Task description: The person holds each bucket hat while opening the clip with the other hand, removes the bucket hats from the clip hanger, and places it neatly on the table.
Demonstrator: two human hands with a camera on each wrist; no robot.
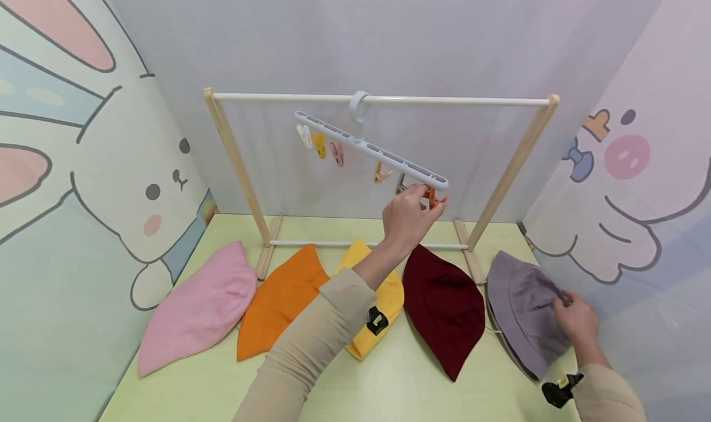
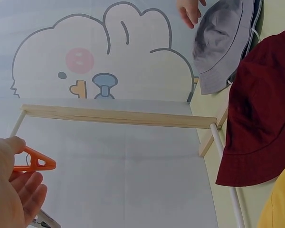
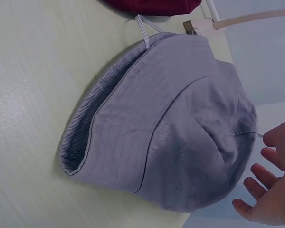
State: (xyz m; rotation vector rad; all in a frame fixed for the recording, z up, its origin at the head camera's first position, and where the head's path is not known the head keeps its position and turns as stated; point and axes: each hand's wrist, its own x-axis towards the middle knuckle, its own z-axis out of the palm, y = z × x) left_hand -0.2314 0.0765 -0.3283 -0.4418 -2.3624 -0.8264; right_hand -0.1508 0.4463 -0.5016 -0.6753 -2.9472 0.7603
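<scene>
My left hand (image 1: 410, 217) is raised to the right end of a pale blue hanger (image 1: 383, 157). Its thumb and fingers pinch an orange clothespin (image 2: 38, 161) attached there. Beside that hand hangs a grey clothespin (image 1: 400, 184). Over on the right, my right hand (image 1: 579, 318) is at the crown of a grey-purple bucket hat (image 1: 524, 311) lying on its side. In the right wrist view its fingers (image 3: 263, 175) are spread and relaxed, with the fingertips close to the crown; whether they touch it, I cannot tell.
The hanger hooks over the white rail of a wooden rack (image 1: 513, 169). Several more clothespins hang along it, including a yellow one (image 1: 319, 145). Pink (image 1: 200, 311), orange (image 1: 286, 298), yellow (image 1: 391, 292) and maroon (image 1: 441, 305) hats lie on the table (image 1: 422, 397).
</scene>
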